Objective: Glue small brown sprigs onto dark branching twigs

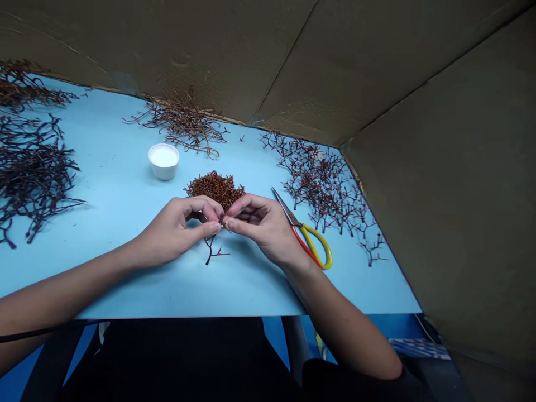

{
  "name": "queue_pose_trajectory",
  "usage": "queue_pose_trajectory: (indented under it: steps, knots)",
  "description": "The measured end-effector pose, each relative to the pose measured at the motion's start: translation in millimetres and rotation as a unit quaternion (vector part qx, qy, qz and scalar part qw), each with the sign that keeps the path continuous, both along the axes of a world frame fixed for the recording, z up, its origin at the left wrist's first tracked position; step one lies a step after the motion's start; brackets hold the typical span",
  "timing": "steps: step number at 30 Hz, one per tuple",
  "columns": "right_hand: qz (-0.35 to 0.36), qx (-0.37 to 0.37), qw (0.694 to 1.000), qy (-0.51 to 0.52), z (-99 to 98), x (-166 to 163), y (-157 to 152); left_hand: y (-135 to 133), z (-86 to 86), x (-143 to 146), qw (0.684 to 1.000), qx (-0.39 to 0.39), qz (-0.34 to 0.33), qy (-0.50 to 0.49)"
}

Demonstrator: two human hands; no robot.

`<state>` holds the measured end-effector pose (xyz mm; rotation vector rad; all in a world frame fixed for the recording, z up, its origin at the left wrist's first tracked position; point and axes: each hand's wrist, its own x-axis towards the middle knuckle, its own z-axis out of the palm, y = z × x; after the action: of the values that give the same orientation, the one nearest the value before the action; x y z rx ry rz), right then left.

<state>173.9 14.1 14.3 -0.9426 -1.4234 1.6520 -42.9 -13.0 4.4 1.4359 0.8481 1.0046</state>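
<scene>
Working with both hands close together over the blue table [125, 218], just in front of a heap [214, 187] of short brown bits. Pinching a tiny dark piece [221, 215] in the fingertips of the left hand [178, 229], and meeting it from the other side with the thumb and fingers of the right hand [267, 226] — grasping it with both, by the look of it, but covering too much to show its shape. Showing a forked twig [211, 252] just below the left fingertips, without revealing for sure any contact with them.

Using neither the scissors [293, 218], lying beside the right hand, nor the white-filled cup [163, 173] behind the left one.

Seeming, as a judgement, to be partway along: handling a single piece, with plenty of bits lying in the heap. Perhaps counting as done the branched forks [314, 176] spread at right; perhaps counting as remaining the heap, the dark bundle [36, 167] at far left and the curly strands [184, 124] at the back. Not finding any sure sign of finished work — judging by looks alone.
</scene>
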Motion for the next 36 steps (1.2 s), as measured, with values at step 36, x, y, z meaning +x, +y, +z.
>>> queue_pose_trajectory:
  steps: [36]
  knots:
    - [-0.014,0.005,1.0,-0.018,-7.5,-2.3,0.2,-2.4,-7.3,2.2,1.0,-0.007,0.021,-0.009]
